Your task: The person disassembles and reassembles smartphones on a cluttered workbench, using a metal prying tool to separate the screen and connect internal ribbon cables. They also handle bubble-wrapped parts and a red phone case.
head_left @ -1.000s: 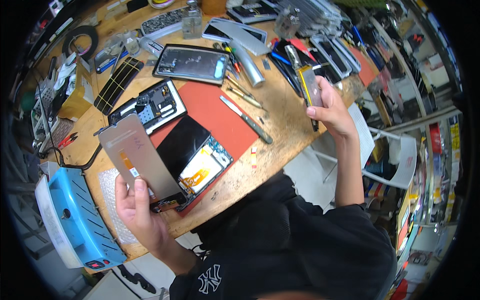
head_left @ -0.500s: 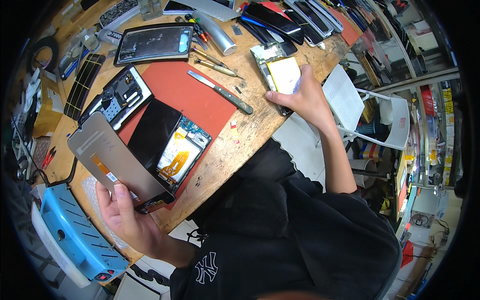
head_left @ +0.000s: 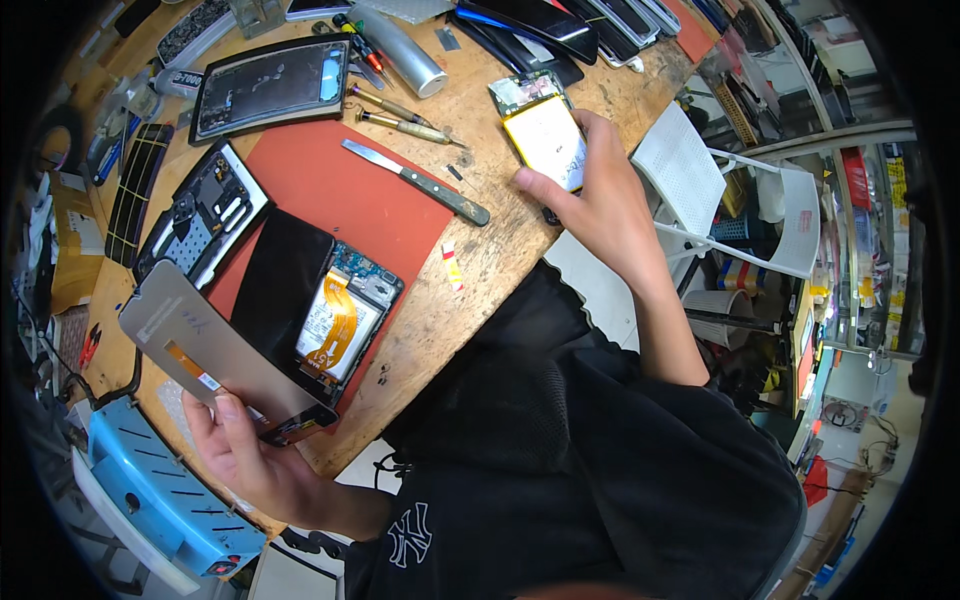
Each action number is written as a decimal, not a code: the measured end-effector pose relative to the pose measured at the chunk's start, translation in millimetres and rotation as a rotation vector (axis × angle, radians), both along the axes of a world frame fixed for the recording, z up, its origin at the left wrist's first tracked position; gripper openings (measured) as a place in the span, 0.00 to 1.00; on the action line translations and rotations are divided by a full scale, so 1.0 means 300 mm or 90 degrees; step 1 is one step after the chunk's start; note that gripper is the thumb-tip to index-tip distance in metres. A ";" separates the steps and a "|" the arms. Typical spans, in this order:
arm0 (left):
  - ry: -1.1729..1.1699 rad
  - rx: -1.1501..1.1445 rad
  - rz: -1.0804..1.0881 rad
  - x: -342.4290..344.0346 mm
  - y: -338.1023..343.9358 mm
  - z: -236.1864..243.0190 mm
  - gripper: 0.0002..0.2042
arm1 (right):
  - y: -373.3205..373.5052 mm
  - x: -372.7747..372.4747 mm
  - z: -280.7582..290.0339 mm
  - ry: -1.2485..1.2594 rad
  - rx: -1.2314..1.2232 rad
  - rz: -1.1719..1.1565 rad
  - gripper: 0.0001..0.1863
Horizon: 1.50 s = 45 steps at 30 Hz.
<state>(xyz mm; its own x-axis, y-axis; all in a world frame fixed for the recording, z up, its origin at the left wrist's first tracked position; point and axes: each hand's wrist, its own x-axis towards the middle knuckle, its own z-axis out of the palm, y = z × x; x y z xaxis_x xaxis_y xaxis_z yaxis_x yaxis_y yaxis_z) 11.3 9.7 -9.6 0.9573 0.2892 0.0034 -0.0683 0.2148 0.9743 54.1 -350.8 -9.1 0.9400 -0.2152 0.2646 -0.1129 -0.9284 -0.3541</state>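
Observation:
My left hand (head_left: 250, 455) pinches the lower edge of a phone screen panel (head_left: 210, 335), thumb on its grey back. The panel is tilted up, with an orange flex cable strip on it. Beside it lies an opened phone (head_left: 345, 310), its blue circuit board, white battery and orange ribbon cable bare. A dark glossy screen (head_left: 285, 275) rests against its left side. At the table's right edge, my right hand (head_left: 610, 205) grips another opened phone (head_left: 545, 135) with a yellow-edged white battery. My thumb lies over its near end; the other fingers are mostly hidden.
A red mat (head_left: 320, 160) carries a wooden-handled blade (head_left: 430, 190). Behind it lie thin screwdrivers (head_left: 405, 122), a dark tablet-like frame (head_left: 265, 90), a silver cylinder (head_left: 400, 50) and several phones. A blue device (head_left: 165, 490) stands lower left; a white folding chair (head_left: 680, 160) is at right.
The whole scene has shifted slightly leftward in view. Both hands keep their hold, the left on the screen panel and the right on the opened phone.

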 end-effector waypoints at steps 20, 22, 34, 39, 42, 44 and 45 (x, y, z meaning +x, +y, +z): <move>0.024 0.085 0.066 0.053 -0.042 0.025 0.13 | -0.141 0.034 0.006 0.153 0.479 0.086 0.21; 0.037 0.084 0.093 0.054 -0.078 0.062 0.14 | -0.142 0.029 0.004 0.149 0.574 0.093 0.25; 0.097 -0.087 -0.266 0.099 -0.501 0.066 0.22 | -0.166 0.000 0.004 0.115 0.933 0.169 0.17; 0.128 -0.245 -0.357 0.149 -0.611 0.032 0.28 | -0.126 -0.006 -0.004 0.078 1.026 0.196 0.14; 0.117 -0.272 -0.360 0.160 -0.611 0.016 0.29 | -0.110 -0.003 -0.013 0.090 1.007 0.178 0.14; 0.116 -0.258 -0.363 0.162 -0.601 0.007 0.29 | -0.112 0.004 -0.021 0.116 0.960 0.188 0.15; 0.122 -0.251 -0.363 0.163 -0.596 0.002 0.29 | -0.112 0.007 -0.024 0.118 0.951 0.200 0.15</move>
<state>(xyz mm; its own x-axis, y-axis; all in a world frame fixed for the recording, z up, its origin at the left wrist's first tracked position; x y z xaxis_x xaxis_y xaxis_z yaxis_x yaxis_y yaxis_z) 60.2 -169.1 -8.9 0.9329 -0.3111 -0.1814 0.3238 0.5042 0.8006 56.3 -384.5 -16.5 0.9912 0.0374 -0.1271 -0.1325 0.2554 -0.9577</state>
